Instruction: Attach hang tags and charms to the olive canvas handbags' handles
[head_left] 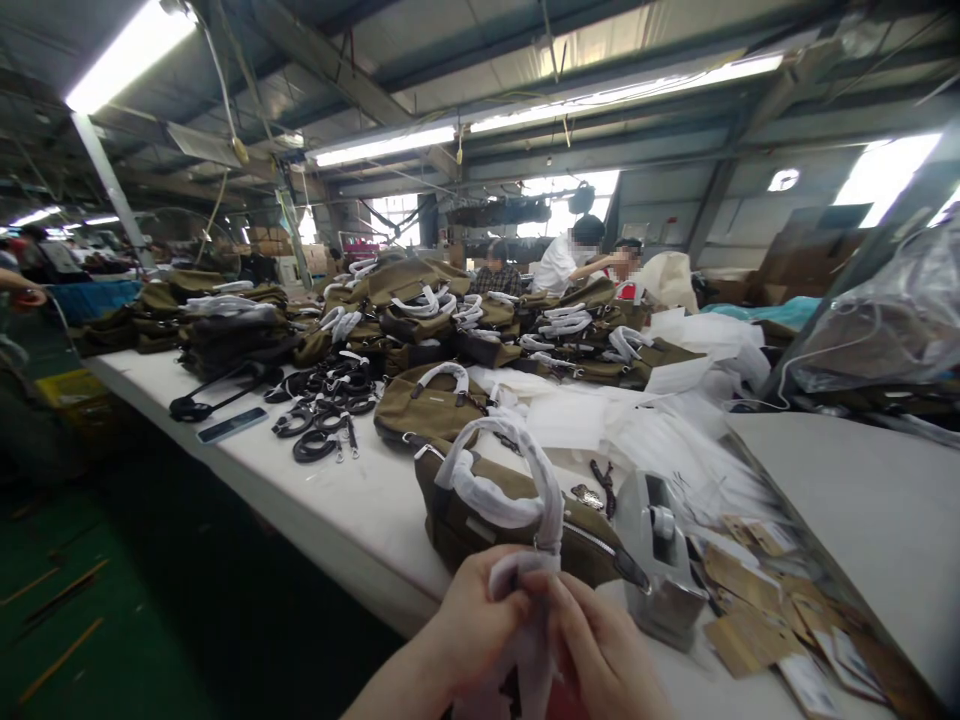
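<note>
My left hand (pixel 476 615) and my right hand (pixel 596 640) are close together at the table's front edge. Both are closed, pinching white tissue wrapping (pixel 534 640) that hangs down between them. Directly beyond my fingers stands an olive handbag (pixel 480 505) with a silver zip along its top. Its handles (pixel 551 470) are wrapped in white, and the base of one reaches down to my fingertips. Whether the tissue is joined to that handle is hidden by my hands. A second olive bag (pixel 427 405) sits just behind the first.
A tape dispenser (pixel 660 550) stands right of the bag, near brown tags (pixel 750 635). Coiled black straps (pixel 322 410) and a phone (pixel 232 425) lie left. Many olive bags (pixel 420 290) are piled behind. White sheets (pixel 667 440) spread to the right; co-workers (pixel 559 262) are beyond.
</note>
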